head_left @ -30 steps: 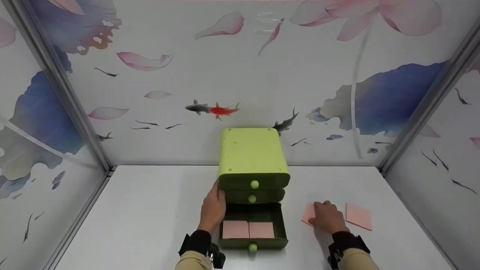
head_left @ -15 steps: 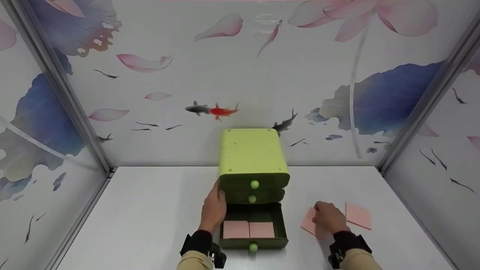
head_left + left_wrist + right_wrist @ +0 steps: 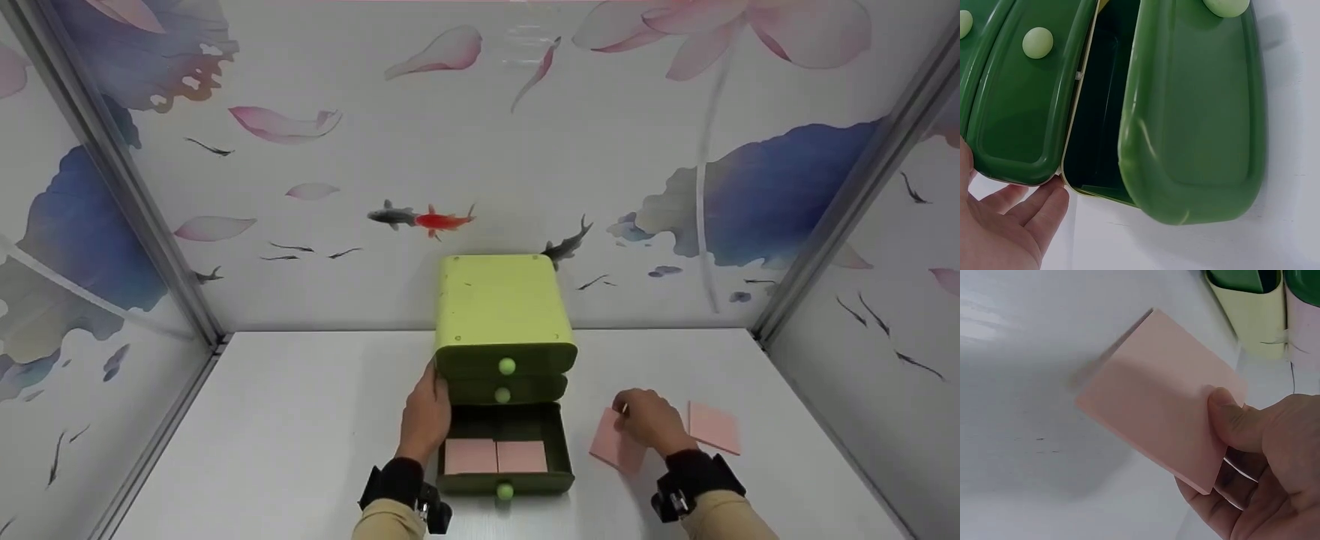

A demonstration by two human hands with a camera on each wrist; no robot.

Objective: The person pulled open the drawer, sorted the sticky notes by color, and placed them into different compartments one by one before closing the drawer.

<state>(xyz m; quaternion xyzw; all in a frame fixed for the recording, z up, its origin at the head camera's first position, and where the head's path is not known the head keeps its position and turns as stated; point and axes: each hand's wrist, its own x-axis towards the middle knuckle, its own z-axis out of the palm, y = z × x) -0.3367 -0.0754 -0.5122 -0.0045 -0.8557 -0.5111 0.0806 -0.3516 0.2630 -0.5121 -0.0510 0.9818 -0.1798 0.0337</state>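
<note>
A small green drawer cabinet [image 3: 499,300] stands against the back wall, its bottom drawer [image 3: 553,435] pulled out. Two pink sticky note pads [image 3: 470,456] lie side by side in that drawer. My left hand [image 3: 425,420] rests along the cabinet's left side; in the left wrist view its fingers [image 3: 1050,216] reach fairly straight against the side wall. My right hand [image 3: 651,420] pinches another pink sticky note pad [image 3: 1154,402] near one corner, thumb on its upper face and fingers beneath. That pad is tilted over the table, right of the drawer.
One more pink sticky note pad [image 3: 714,427] lies flat on the white table [image 3: 300,435], right of my right hand. Round green knobs [image 3: 505,491] stick out from the drawer fronts. Printed panels with fish and lotus close in the back and sides.
My right hand has taken hold of the pad and lifted it at an angle, moving slightly left and away from me. The left hand stays at the cabinet.
</note>
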